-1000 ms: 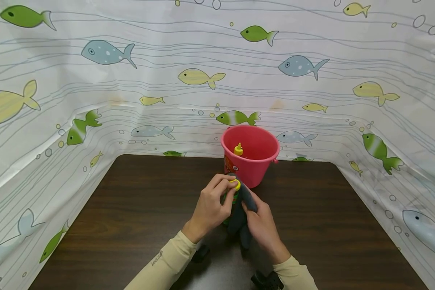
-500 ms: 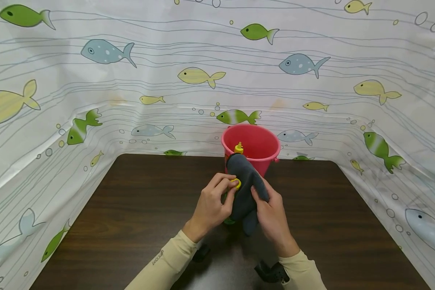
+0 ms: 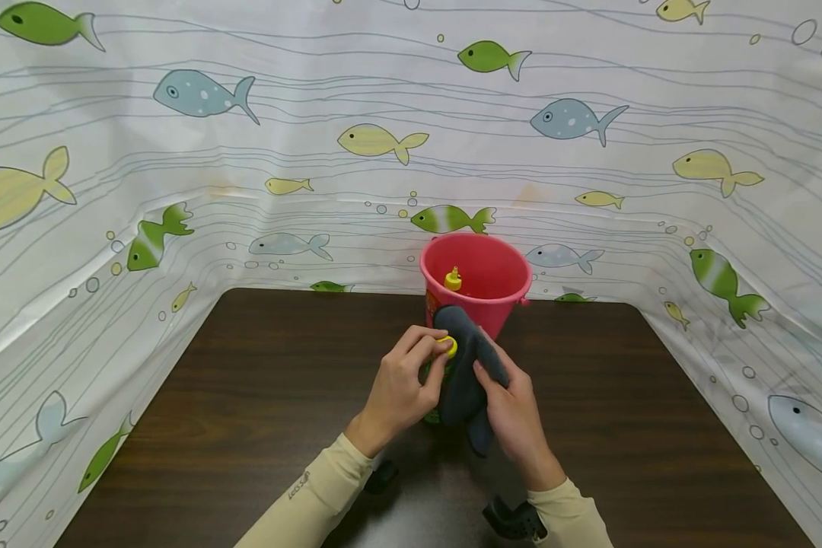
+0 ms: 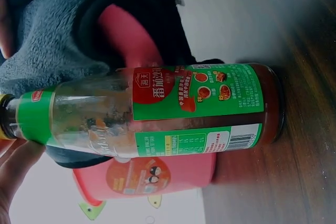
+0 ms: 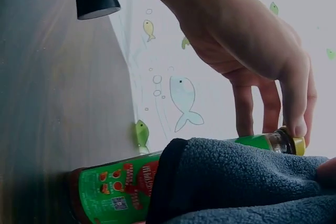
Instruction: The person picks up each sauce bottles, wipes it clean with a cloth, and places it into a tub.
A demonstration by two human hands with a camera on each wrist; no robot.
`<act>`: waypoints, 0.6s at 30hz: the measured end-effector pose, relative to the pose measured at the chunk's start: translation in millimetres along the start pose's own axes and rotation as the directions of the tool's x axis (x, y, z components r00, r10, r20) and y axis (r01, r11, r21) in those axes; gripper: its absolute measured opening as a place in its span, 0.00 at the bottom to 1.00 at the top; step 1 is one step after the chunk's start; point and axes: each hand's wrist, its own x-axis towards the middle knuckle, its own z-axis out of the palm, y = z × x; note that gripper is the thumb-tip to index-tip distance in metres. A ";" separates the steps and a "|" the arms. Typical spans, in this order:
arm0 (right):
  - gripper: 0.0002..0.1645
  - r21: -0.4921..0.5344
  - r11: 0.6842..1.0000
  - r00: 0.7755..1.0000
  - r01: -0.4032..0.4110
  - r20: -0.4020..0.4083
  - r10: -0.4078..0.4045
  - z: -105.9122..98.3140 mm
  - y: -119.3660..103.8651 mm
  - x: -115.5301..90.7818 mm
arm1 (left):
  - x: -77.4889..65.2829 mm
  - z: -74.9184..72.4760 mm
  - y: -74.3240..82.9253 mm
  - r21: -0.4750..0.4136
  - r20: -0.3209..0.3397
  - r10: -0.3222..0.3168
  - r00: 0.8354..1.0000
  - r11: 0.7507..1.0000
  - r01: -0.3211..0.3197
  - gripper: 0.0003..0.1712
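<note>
A glass tomato sauce bottle (image 4: 197,103) with a green and red label stands upright on the table. My left hand (image 3: 400,377) pinches its yellow cap (image 3: 451,347) between thumb and fingers. A dark grey fleecy cloth (image 3: 460,373) is gripped in my right hand (image 3: 514,403), whose thumb lies over a fold. In the head view the cloth hides most of the bottle; the right wrist view shows it draped across the bottle's upper part. Some red sauce shows at the bottle's bottom in the left wrist view.
Just behind the bottle stands a pink bucket (image 3: 496,308) holding something with a yellow nozzle top (image 3: 453,280). The dark wooden table (image 3: 281,380) is bordered by a white curtain (image 3: 301,91) printed with fish.
The right hand has moved right with the cloth, whose top edge rose in front of the bucket, then dipped slightly. The left hand has stayed at the cap.
</note>
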 end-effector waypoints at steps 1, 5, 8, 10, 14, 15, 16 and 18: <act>0.31 0.001 1.000 1.000 0.001 0.011 -0.001 0.3 0.6 -0.7 | 0.0 -0.1 0.0 0.000 0.000 0.001 1.000 1.000 -0.001 0.08; 0.33 -0.002 1.000 0.998 0.025 0.062 -0.025 2.3 2.8 -5.0 | 0.4 -1.3 0.3 -0.003 0.003 0.003 1.000 1.000 -0.003 0.08; 0.34 -0.012 0.998 0.994 0.058 0.095 -0.056 3.8 4.3 -7.5 | 0.5 -2.3 0.5 -0.006 0.009 0.002 1.000 1.000 -0.002 0.08; 0.34 -0.018 0.997 0.991 0.077 0.108 -0.075 4.6 5.2 -8.0 | 0.4 -2.3 0.3 -0.008 0.011 0.002 1.000 1.000 -0.002 0.08; 0.34 -0.010 0.996 0.988 0.088 0.132 -0.086 5.8 7.0 -7.1 | 0.2 -1.9 -0.1 -0.006 0.003 0.010 1.000 1.000 -0.010 0.09; 0.35 -0.009 0.996 0.987 0.086 0.138 -0.084 6.1 7.5 -6.8 | 0.2 -1.9 -0.1 -0.006 0.001 0.011 1.000 1.000 -0.011 0.09; 0.35 -0.006 0.996 0.986 0.084 0.144 -0.083 6.4 8.1 -6.6 | 0.3 -2.0 0.1 -0.007 0.001 0.011 1.000 1.000 -0.011 0.09; 0.35 0.001 0.997 0.985 0.083 0.154 -0.083 7.0 8.9 -6.3 | 0.4 -2.1 0.2 -0.009 0.003 0.007 1.000 1.000 -0.007 0.09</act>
